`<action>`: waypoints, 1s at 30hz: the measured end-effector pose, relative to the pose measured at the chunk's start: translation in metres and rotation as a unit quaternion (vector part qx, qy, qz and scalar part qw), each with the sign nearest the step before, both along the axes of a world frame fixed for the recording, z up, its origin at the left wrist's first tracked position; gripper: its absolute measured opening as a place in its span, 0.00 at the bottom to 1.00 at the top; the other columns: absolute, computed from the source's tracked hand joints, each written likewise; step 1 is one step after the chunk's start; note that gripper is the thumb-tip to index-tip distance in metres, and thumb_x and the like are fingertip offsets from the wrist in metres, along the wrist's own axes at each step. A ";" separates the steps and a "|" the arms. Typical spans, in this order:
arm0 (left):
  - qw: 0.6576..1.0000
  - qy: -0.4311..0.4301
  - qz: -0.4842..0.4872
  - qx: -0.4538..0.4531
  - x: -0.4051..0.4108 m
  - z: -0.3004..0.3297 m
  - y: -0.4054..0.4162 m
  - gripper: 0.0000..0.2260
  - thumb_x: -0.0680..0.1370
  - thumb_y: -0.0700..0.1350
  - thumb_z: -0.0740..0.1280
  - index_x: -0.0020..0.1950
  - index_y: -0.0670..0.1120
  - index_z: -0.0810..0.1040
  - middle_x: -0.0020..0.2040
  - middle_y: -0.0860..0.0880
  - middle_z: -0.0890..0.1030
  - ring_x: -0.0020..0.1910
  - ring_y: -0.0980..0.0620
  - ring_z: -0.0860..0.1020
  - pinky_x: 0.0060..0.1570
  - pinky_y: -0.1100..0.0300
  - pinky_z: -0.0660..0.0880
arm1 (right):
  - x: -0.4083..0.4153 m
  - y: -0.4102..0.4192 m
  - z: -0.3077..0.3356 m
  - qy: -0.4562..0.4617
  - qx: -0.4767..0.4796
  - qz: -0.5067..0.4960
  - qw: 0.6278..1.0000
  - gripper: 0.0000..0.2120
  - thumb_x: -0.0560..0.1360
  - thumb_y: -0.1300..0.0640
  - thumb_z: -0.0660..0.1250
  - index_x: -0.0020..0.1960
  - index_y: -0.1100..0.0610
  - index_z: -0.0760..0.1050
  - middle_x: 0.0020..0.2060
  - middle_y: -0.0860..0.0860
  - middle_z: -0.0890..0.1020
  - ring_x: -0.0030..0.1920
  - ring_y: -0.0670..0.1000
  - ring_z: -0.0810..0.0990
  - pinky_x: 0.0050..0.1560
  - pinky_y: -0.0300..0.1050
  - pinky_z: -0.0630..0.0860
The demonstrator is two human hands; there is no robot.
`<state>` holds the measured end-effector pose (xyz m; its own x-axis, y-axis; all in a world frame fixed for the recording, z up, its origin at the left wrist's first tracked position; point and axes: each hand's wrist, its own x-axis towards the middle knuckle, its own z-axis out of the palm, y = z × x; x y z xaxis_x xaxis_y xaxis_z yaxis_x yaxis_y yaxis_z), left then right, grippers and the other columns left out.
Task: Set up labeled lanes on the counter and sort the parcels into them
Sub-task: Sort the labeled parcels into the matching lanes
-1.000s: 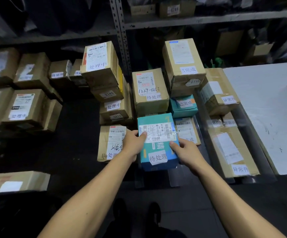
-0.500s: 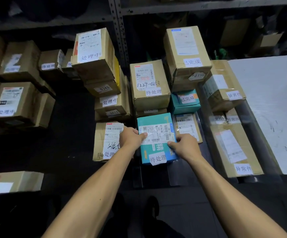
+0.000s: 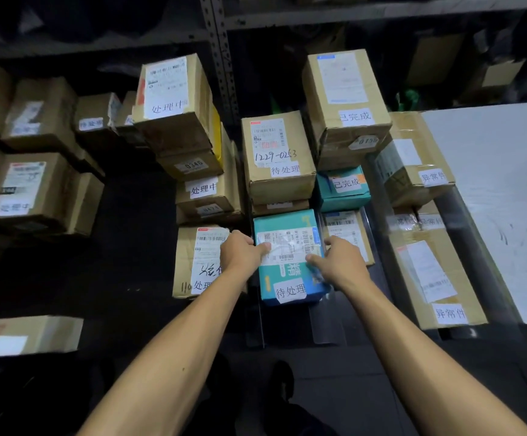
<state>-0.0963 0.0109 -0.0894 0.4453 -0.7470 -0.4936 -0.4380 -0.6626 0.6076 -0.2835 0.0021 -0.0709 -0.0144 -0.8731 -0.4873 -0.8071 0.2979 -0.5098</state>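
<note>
A teal parcel [image 3: 290, 278] with a white shipping label and a handwritten tag lies on the dark counter [image 3: 130, 272], in front of a brown box [image 3: 279, 158] marked 1229. My left hand [image 3: 240, 253] grips its left edge, thumb on the label. On the opposite side, my right hand [image 3: 340, 262] holds the right edge with fingers curled over it. Tagged brown boxes stand in rows: a stack on the left [image 3: 177, 102], a tall box [image 3: 345, 96] and a small teal box [image 3: 344, 190] on the right.
A flat brown parcel [image 3: 199, 262] lies just left of my left hand. Long taped boxes [image 3: 435, 272] lie at the right beside a white board [image 3: 501, 190]. More boxes [image 3: 32, 190] crowd the far left. A metal shelf upright [image 3: 221, 58] rises behind.
Both hands have pushed the teal parcel away from me, up toward the brown box behind it. The view has tilted down slightly.
</note>
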 end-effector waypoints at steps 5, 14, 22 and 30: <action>0.998 0.010 0.032 -0.050 0.016 0.028 0.001 0.15 0.74 0.54 0.74 0.51 0.46 0.76 0.49 0.51 0.78 0.49 0.51 0.75 0.45 0.58 0.70 | 0.038 -0.002 0.032 -0.060 -0.119 0.028 0.991 0.29 0.77 0.49 0.70 0.74 0.56 0.67 0.61 0.54 0.75 0.59 0.53 0.76 0.54 0.44 0.69; 0.975 0.025 0.139 -0.170 0.145 0.080 0.043 0.13 0.73 0.51 0.76 0.51 0.46 0.78 0.41 0.54 0.80 0.44 0.54 0.80 0.43 0.58 0.77 | 0.184 0.005 0.084 -0.150 -0.187 0.160 0.957 0.25 0.77 0.48 0.71 0.71 0.54 0.72 0.56 0.52 0.81 0.50 0.48 0.78 0.55 0.42 0.74; 0.956 -0.022 0.249 -0.151 0.314 0.059 0.130 0.16 0.75 0.50 0.74 0.58 0.45 0.76 0.54 0.47 0.80 0.53 0.50 0.78 0.47 0.59 0.70 | 0.348 0.053 0.068 -0.147 -0.155 0.314 0.925 0.26 0.77 0.46 0.70 0.72 0.52 0.70 0.55 0.50 0.80 0.53 0.49 0.79 0.54 0.43 0.73; 0.924 -0.129 0.358 -0.012 0.447 0.000 0.211 0.29 0.75 0.53 0.73 0.73 0.48 0.68 0.75 0.44 0.65 0.73 0.39 0.62 0.68 0.44 0.66 | 0.487 0.123 0.003 -0.080 -0.038 0.493 0.866 0.37 0.76 0.41 0.69 0.78 0.51 0.58 0.71 0.53 0.70 0.71 0.54 0.69 0.67 0.49 0.72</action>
<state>0.3511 0.2221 -0.0894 0.9311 -0.2237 -0.2882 -0.0246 -0.8267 0.5622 0.2034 0.1254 -0.0683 0.8179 -0.4529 -0.3549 -0.5677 -0.5350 -0.6256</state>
